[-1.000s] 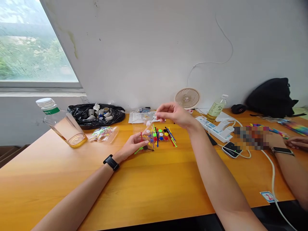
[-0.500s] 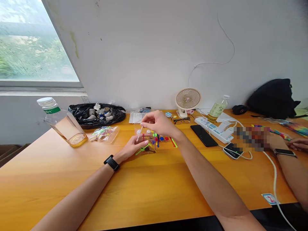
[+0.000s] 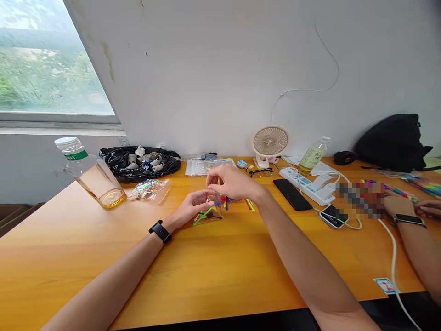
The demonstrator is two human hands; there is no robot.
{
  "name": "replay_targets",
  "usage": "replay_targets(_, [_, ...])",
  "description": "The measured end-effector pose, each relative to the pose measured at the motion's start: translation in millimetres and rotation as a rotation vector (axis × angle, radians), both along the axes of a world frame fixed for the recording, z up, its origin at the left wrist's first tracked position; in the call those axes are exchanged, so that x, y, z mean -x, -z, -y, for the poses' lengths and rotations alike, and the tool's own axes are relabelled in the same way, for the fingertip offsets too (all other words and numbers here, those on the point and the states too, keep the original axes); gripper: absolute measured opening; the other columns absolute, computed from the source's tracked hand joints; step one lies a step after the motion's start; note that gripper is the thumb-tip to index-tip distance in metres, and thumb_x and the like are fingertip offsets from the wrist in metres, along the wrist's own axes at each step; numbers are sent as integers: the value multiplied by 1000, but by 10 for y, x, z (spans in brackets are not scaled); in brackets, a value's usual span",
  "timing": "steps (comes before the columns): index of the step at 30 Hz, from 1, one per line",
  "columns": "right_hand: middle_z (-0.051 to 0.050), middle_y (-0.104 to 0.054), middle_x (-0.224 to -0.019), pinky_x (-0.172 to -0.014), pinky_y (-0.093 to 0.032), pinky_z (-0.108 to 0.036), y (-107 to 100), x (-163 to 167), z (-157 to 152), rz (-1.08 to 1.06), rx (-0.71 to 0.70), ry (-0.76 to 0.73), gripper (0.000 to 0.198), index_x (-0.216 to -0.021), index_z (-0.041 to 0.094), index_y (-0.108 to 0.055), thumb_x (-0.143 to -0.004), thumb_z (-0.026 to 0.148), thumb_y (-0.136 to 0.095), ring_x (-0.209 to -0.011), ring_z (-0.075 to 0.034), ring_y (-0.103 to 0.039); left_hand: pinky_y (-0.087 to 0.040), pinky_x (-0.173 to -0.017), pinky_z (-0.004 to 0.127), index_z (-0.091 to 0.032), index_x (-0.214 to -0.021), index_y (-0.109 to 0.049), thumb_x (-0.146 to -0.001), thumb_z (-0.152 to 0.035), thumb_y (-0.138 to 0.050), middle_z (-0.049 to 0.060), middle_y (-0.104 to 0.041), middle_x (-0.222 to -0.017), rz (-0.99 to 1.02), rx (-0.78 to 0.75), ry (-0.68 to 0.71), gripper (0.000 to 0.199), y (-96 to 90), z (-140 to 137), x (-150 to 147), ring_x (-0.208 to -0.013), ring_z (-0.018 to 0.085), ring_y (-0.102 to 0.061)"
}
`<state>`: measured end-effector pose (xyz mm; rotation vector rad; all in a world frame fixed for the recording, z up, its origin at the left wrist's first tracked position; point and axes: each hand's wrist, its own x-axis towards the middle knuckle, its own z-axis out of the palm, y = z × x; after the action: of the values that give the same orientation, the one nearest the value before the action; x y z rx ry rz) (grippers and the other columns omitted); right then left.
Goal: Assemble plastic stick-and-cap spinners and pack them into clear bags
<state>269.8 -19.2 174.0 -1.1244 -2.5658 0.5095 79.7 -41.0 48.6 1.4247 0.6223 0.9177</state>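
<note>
In the last 1 second the right hand (image 3: 233,181) has come down and inward. Half that time ago, it held a thin white stick that pointed down to the mouth of the clear bag (image 3: 211,219); now this stick cannot be seen. In my judgement it is at the mouth or inside the bag, but the fingers cover this place, so I cannot tell whether it is released.

I take 12 o'clock as toward the wall. The bag lies at about 4 o'clock from the left hand (image 3: 191,208), which grips it between thumb and fingers. A green stick (image 3: 206,214) shows through the plastic. From the right hand, the bag is at about 7 o'clock, below the bent wrist. The right fingers are curled with their tips close to the left fingers; what is between them is hidden, so I cannot tell if this hand still pinches anything.

Some loose coloured sticks (image 3: 249,204) lie on the table (image 3: 193,266) at 5 o'clock from the right hand, partly hidden by it. A second bag (image 3: 149,189) of small coloured pieces lies at 10 o'clock from the left hand, well apart from it.
</note>
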Motion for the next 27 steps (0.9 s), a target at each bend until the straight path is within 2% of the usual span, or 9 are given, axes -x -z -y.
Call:
replay_targets(4, [0,-71,-80,-63,-38,-24,-84,-27,37,-142,7,-91,10,-88,16,-72,-91,17,-63,-67,-11,-59,-55,-87,34,-18,-124,-76,-89,-48,-81,11,-77,-117,-55,-31,-60,47,-9,-11,27,-100,25,-72])
replay_targets(6, [-2,-73,-97,-65,-42,-23,-119,-97,55,-240,-18,-112,13,-102,18,-73,-92,23,-66,-71,-11,-59,-54,-79,31,-16,-120,-77,-87,-47,-83,10,-78,-108,-97,-30,-104,46,-8,-6,13,-89,22,-70])
replay_targets(8, [-4,-70,-116,-67,-46,-24,-76,-214,59,-358,-41,-45,29,-120,21,-69,-93,32,-69,-73,-10,-59,-54,-75,30,-15,-117,-78,-85,-47,-85,9,-77,-104,-92,9,-116,47,-6,19,-29,-85,21,-69])
replay_targets(11, [-8,-63,-125,-67,-48,-25,212,-410,54,-501,-15,159,57,-138,21,-58,-90,46,-75,-71,-10,-57,-54,-80,31,-13,-117,-78,-83,-48,-87,12,-78,-109,-20,102,-58,50,-10,85,-118,-90,23,-71])
replay_targets(13, [-9,-62,-126,-71,-51,-26,509,-502,61,-538,143,171,75,-147,21,-52,-84,51,-81,-78,-13,-61,-54,-81,32,-12,-114,-80,-85,-52,-84,13,-78,-107,-2,119,-16,50,-20,129,-166,-90,23,-71])
replay_targets(16, [-7,-70,-105,-79,-53,-31,924,-542,84,-632,429,69,56,-123,17,-68,-86,58,-77,-84,-17,-64,-51,-76,30,-11,-109,-82,-91,-57,-77,12,-78,-95,-28,62,-6,49,-32,154,-196,-81,20,-69])
replay_targets(18, [-6,-71,-93,-79,-52,-32,1100,-516,103,-718,491,96,49,-101,17,-73,-84,62,-78,-83,-18,-64,-50,-76,30,-12,-108,-83,-91,-57,-76,11,-79,-93,-40,22,-33,49,-24,134,-190,-80,20,-68])
replay_targets(23, [0,-62,-75,-65,-46,-27,1229,-436,157,-842,509,237,53,-76,19,-65,-72,68,-85,-68,-14,-55,-54,-83,31,-16,-109,-83,-87,-52,-82,10,-81,-102,-15,3,-164,42,30,31,-138,-88,22,-70])
replay_targets(27, [-1,-65,-82,-66,-47,-26,1270,-433,158,-917,554,250,50,-83,19,-70,-72,65,-87,-74,-15,-59,-54,-79,30,-15,-100,-83,-83,-48,-87,8,-80,-93,2,37,-206,37,35,-15,-85,-82,19,-69])
